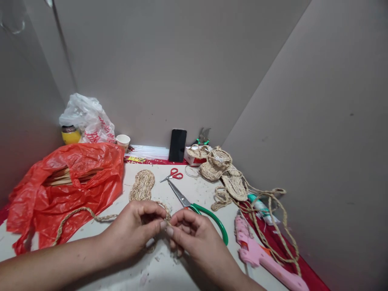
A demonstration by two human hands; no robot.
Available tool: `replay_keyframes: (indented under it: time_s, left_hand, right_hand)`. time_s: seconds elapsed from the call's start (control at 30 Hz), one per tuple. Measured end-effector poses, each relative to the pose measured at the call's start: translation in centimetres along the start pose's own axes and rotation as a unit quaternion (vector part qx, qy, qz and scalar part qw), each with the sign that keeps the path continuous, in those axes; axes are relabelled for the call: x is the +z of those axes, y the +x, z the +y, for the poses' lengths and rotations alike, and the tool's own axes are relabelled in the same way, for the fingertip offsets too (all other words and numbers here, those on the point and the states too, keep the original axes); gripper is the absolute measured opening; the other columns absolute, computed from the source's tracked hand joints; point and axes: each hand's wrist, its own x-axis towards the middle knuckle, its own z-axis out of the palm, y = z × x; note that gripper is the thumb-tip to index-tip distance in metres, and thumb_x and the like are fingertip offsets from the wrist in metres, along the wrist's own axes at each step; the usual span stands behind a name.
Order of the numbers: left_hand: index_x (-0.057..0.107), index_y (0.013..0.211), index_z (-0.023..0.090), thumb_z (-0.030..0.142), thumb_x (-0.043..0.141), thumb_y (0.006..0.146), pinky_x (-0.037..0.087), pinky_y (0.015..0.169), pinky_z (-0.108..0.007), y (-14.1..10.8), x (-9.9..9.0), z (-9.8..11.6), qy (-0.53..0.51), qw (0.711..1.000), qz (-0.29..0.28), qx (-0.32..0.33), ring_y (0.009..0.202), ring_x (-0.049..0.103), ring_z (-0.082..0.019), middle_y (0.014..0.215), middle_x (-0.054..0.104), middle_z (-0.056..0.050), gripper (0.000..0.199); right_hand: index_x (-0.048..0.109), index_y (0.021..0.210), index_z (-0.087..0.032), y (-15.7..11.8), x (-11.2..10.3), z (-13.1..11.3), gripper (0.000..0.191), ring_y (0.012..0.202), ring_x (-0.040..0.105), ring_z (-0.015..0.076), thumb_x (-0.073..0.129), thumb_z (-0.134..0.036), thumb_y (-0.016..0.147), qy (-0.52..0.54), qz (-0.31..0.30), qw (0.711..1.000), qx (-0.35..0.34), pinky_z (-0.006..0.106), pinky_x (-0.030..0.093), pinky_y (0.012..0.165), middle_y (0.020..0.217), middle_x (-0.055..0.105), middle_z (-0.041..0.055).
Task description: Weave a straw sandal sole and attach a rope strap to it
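My left hand point(138, 226) and my right hand point(194, 234) meet low in the middle, thumbs and forefingers pinching a braided straw cord point(163, 207) between them. A length of it trails left past my left wrist over the red bag. Part of the cord is hidden behind my fingers. Just beyond my left hand lies a woven straw sole point(142, 185). Green-handled scissors point(212, 216) rest beside my right hand, blades pointing away. Small red-handled scissors point(174, 174) lie farther back.
A red plastic bag point(91, 198) with brown strips inside covers the left. To the right are woven slippers point(218, 161), loose cord point(285, 226) and a pink glue gun point(260, 258). A phone point(178, 145) and a paper cup point(123, 140) stand at the back wall.
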Motion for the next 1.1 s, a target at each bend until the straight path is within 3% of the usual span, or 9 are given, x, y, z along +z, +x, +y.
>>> replay_keyframes:
  time_s: [0.37,0.5,0.6,0.73,0.83,0.93,1.1]
  left_hand:
    - [0.072,0.081,0.015,0.017,0.054,0.085,0.045,0.071,-0.023,0.0,-0.4,0.9,0.166,0.98,-0.058,0.09,0.074,0.061,-0.014,0.077,0.067,-0.004,0.018]
    - [0.071,0.083,0.015,0.014,0.053,0.084,0.044,0.07,-0.022,0.1,-0.5,1.0,0.184,0.976,-0.074,0.092,0.074,0.06,-0.013,0.077,0.067,-0.003,0.019]
    - [0.07,0.081,0.014,0.012,0.052,0.083,0.042,0.067,-0.021,0.1,-0.6,1.3,0.177,0.977,-0.09,0.073,0.072,0.058,-0.012,0.075,0.065,-0.002,0.019]
    - [0.068,0.078,0.013,0.018,0.055,0.081,0.038,0.061,-0.021,0.0,-0.5,1.1,0.071,0.993,-0.095,-0.013,0.066,0.051,-0.011,0.069,0.059,0.001,0.014]
    - [0.066,0.077,0.012,0.024,0.063,0.077,0.03,0.052,-0.021,0.0,-0.2,0.4,-0.058,0.989,-0.099,-0.094,0.054,0.041,-0.008,0.06,0.052,0.004,0.013]
    - [0.063,0.073,0.012,0.028,0.07,0.073,0.027,0.049,-0.021,0.1,0.2,-0.2,-0.155,0.976,-0.081,-0.132,0.049,0.039,-0.006,0.054,0.053,0.005,0.018]
    - [0.063,0.072,0.012,0.03,0.075,0.07,0.038,0.057,-0.021,0.1,0.8,-0.1,-0.214,0.965,-0.078,-0.133,0.058,0.057,-0.01,0.064,0.067,-0.003,0.022]
  right_hand:
    - [0.057,0.067,-0.014,0.6,-0.7,0.5,0.036,0.036,0.045,0.0056,0.078,-0.044,0.066,0.084,-0.096,0.99,0.058,0.018,0.035,0.038,0.049,0.058,-0.0024]
    - [0.053,0.07,-0.017,0.6,-0.8,0.4,0.033,0.036,0.043,0.0063,0.072,-0.044,0.071,0.022,-0.1,0.994,0.041,0.018,0.034,0.038,0.046,0.055,-0.0052]
    - [0.051,0.071,-0.018,0.3,-0.4,0.2,0.023,0.039,0.041,0.0069,0.065,-0.036,0.075,-0.042,-0.065,0.997,0.027,0.018,0.033,0.041,0.046,0.049,-0.0078]
    - [0.05,0.063,-0.018,-0.1,0.4,0.2,0.017,0.046,0.035,0.0069,0.057,-0.025,0.076,-0.13,0.012,0.99,-0.062,0.019,0.029,0.044,0.05,0.04,-0.0083]
    - [0.053,0.062,-0.017,-0.3,0.7,0.7,0.015,0.049,0.037,0.0077,0.054,-0.021,0.077,-0.181,0.046,0.975,-0.121,0.021,0.03,0.046,0.053,0.044,-0.006]
    - [0.057,0.065,-0.017,-0.3,0.6,1.0,0.016,0.049,0.047,0.0096,0.056,-0.026,0.079,-0.152,0.032,0.984,-0.087,0.022,0.036,0.048,0.053,0.055,-0.0025]
    - [0.063,0.07,-0.016,-0.1,0.3,0.6,0.023,0.052,0.059,0.0119,0.073,-0.036,0.067,-0.004,0.002,1.0,0.009,0.023,0.045,0.053,0.056,0.066,0.0013]
